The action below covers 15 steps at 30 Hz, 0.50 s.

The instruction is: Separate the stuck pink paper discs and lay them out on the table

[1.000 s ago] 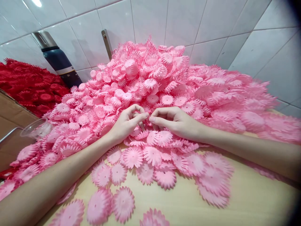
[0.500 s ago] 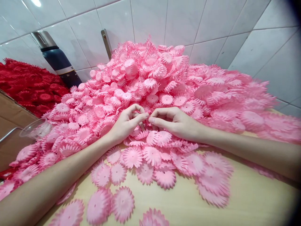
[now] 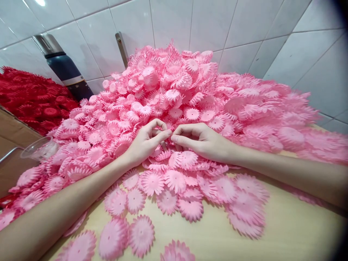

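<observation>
My left hand (image 3: 148, 139) and my right hand (image 3: 199, 140) meet fingertip to fingertip in front of a tall heap of pink petal discs (image 3: 174, 96). On each hand the thumb and forefinger are pinched together. Whatever lies between the fingertips is too small or too hidden to make out. Just below the hands, more pink discs with scalloped edges and a small centre hole overlap on the table. One loose pink disc (image 3: 141, 235) lies flat nearer to me.
Behind the heap rises a white tiled wall (image 3: 214, 25). A dark blue bottle (image 3: 66, 69) leans at the left, beside a pile of red petal discs (image 3: 29, 98). A clear plastic cup (image 3: 40, 148) and a cardboard box (image 3: 16, 145) stand at the left. The pale table (image 3: 217, 232) is in front.
Both hands keep the same pinched pose at the same spot. The whole view has shifted very slightly; nothing else visibly differs.
</observation>
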Each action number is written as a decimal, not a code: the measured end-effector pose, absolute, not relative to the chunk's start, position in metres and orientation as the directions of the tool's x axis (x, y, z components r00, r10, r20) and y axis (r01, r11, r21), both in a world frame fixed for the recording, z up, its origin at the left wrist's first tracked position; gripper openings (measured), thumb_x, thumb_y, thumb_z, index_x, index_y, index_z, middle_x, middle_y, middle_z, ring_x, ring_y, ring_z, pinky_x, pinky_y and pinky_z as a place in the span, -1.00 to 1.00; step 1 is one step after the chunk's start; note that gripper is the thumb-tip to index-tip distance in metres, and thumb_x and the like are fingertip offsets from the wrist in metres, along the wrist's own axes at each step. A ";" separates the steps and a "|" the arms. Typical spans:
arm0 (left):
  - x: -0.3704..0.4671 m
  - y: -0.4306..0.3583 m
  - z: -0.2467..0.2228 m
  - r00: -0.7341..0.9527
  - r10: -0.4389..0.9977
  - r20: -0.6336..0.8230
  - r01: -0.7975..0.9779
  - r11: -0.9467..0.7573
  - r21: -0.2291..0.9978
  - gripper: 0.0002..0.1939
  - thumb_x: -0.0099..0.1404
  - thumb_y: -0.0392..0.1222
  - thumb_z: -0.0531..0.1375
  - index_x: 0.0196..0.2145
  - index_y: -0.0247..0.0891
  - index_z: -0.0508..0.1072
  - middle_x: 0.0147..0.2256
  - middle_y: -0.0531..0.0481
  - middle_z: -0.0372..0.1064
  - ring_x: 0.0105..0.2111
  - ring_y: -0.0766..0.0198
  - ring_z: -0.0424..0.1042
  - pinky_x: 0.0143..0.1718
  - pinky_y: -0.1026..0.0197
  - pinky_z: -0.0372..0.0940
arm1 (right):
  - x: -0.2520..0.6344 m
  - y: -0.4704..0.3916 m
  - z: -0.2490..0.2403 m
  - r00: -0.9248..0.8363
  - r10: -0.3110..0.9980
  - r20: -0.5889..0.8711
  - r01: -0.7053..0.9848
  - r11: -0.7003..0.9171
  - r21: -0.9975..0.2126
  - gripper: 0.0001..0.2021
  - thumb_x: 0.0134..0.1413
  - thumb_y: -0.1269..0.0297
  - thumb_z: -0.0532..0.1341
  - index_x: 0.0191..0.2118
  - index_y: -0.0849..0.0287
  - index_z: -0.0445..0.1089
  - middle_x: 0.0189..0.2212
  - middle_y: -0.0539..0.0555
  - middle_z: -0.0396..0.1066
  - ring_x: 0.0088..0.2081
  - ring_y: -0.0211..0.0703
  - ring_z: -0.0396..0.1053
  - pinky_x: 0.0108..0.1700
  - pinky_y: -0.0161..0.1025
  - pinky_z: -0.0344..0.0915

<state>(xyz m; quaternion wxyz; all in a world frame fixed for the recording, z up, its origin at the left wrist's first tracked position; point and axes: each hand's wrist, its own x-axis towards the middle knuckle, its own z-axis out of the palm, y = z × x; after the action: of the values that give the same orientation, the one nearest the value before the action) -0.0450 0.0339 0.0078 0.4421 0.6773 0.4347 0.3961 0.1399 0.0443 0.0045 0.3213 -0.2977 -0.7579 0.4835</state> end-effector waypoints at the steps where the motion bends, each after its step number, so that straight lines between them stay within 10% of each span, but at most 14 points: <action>1: -0.045 0.034 0.008 0.307 0.939 0.152 0.241 -0.232 0.942 -0.80 0.26 -0.10 0.17 -0.35 -0.27 0.25 -0.59 0.14 0.24 -0.58 0.45 0.21 -0.54 0.38 0.12 | 0.140 0.044 0.004 -0.616 0.763 0.198 0.141 0.354 -0.925 -0.77 0.16 0.20 0.16 -0.38 0.27 0.37 -0.50 0.00 0.30 -0.48 -0.33 0.17 -0.44 -0.31 0.14; 15: -0.045 0.033 0.008 0.302 0.943 0.140 0.239 -0.217 0.947 -0.80 0.26 -0.09 0.18 -0.35 -0.26 0.25 -0.58 0.14 0.24 -0.58 0.44 0.22 -0.53 0.38 0.12 | 0.140 0.044 0.005 -0.615 0.764 0.193 0.141 0.348 -0.927 -0.77 0.17 0.19 0.15 -0.39 0.27 0.36 -0.49 0.01 0.31 -0.47 -0.32 0.19 -0.43 -0.32 0.15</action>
<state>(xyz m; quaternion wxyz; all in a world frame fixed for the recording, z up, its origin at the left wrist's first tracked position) -0.0455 0.0334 0.0080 0.4457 0.6727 0.4390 0.3950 0.1395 0.0445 0.0048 0.3204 -0.2995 -0.7557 0.4863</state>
